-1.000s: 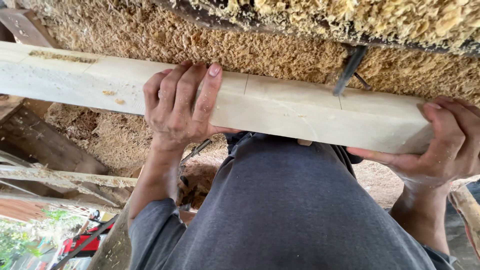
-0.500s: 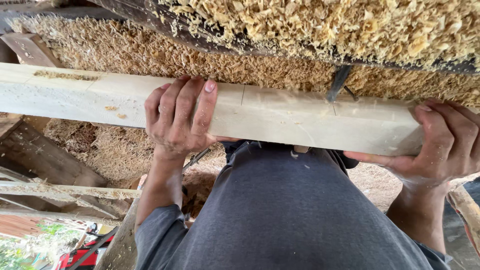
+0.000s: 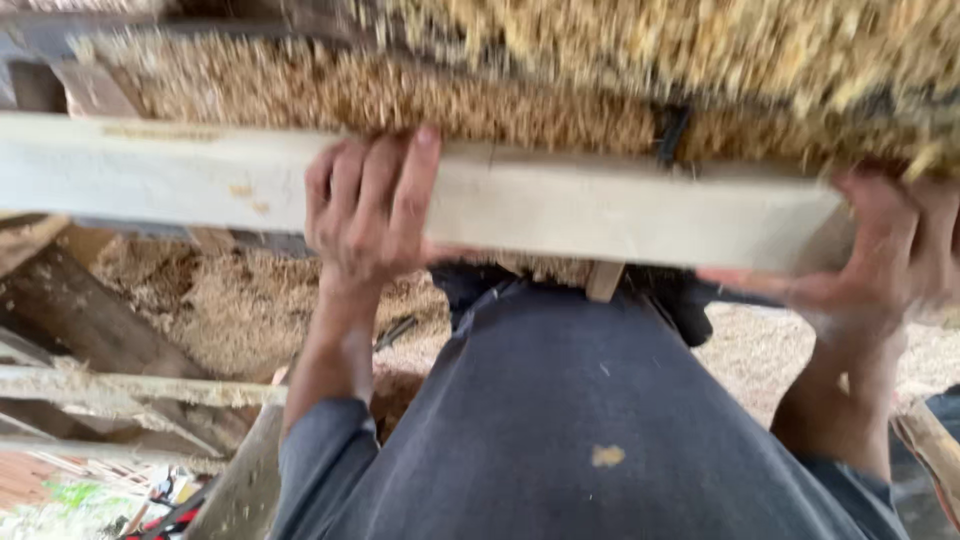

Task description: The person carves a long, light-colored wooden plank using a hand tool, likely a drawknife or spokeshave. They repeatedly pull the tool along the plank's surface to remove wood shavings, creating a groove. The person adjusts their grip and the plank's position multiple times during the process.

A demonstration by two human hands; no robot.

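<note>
A long pale squared wooden beam (image 3: 600,205) runs across the view from left to right, blurred by motion. My left hand (image 3: 368,205) lies over its middle, fingers wrapped across the top face. My right hand (image 3: 875,260) grips the beam's right end, palm against the end face. Just beyond the beam sits a surface heaped with sawdust (image 3: 560,90), where a dark metal piece (image 3: 672,132) sticks out. My grey-clothed body (image 3: 580,430) fills the lower middle of the view.
Old weathered planks (image 3: 100,385) and more sawdust (image 3: 250,310) lie below at the left. A short wooden peg (image 3: 603,282) shows under the beam. Another plank edge (image 3: 930,450) sits at the lower right.
The beam has shifted up toward the sawdust-covered surface, and both hands went with it. The view has turned blurry with the motion.
</note>
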